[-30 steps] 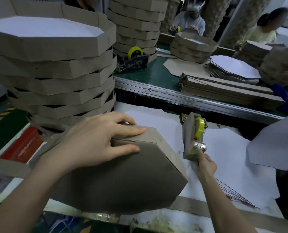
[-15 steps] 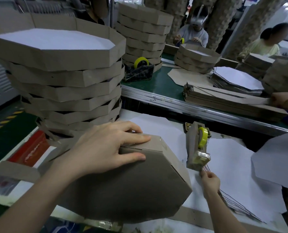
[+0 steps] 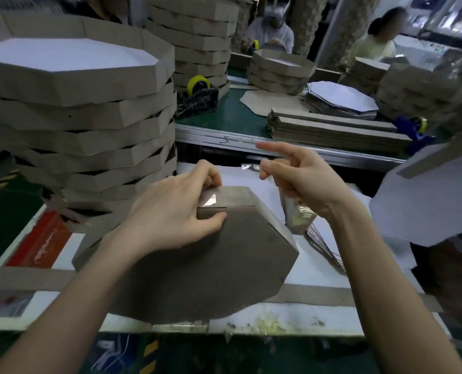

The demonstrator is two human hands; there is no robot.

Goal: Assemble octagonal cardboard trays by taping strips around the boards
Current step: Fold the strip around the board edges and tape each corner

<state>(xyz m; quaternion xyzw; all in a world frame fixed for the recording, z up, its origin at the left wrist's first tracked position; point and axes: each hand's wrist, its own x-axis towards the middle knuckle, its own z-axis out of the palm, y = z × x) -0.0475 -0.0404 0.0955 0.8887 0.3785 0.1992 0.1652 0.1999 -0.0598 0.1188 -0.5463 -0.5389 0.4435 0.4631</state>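
A brown octagonal cardboard tray (image 3: pixel 211 265) lies bottom-up and tilted on the white worktable (image 3: pixel 62 255) in front of me. My left hand (image 3: pixel 170 220) grips its far rim, fingers pressing a shiny patch of clear tape (image 3: pixel 211 198) over the strip's seam. My right hand (image 3: pixel 302 179) is raised just right of that corner, index finger stretched out to the left. The cardboard-covered tape dispenser (image 3: pixel 298 217) hangs under its palm, and the lower fingers seem curled on it.
A tall stack of finished trays (image 3: pixel 89 117) stands at the left. Across the green conveyor (image 3: pixel 238 117) lie cardboard strips (image 3: pixel 332 128), flat white boards (image 3: pixel 343 95) and a yellow-roll dispenser (image 3: pixel 197 85). A loose strip (image 3: pixel 332 295) lies along the near edge. People work at the back.
My right hand lifted the dispenser from the table up to the tray's top corner. Clear tape now shows on the seam, and my left fingers shifted onto it.
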